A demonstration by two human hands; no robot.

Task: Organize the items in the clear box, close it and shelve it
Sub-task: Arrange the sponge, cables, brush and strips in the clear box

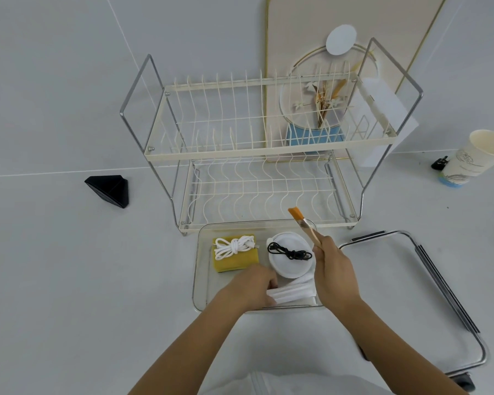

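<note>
No brand name or readable writing shows anywhere; the paper cup (472, 158) at the far right carries only a faint line drawing and a blue base band, too small to read. The clear box (203, 269) sits open on the white surface (69, 280), its far rim just in front of the lower tier of the two-tier dish rack (257, 155). Inside, a yellow sponge (236, 262) lies at the far left with a knotted white cable (233, 246) on top, and beside it a stack of round white pads (290, 266) carries a coiled black cable (290, 253). The left hand (254, 283) reaches into the near part of the box, its grip closed on folded white cloth (293, 292) that lies along the near right wall. The right hand (335, 272) hovers over the box's right edge, its grip closed around the handle of a brush (304, 223) with orange bristles pointing up and away. The clear lid (451, 295), with its latch strips, lies to the right, close to the box. A black wedge-shaped object (109, 191) rests well apart on the left, where the surface lies open. Both rack tiers stand bare.
</note>
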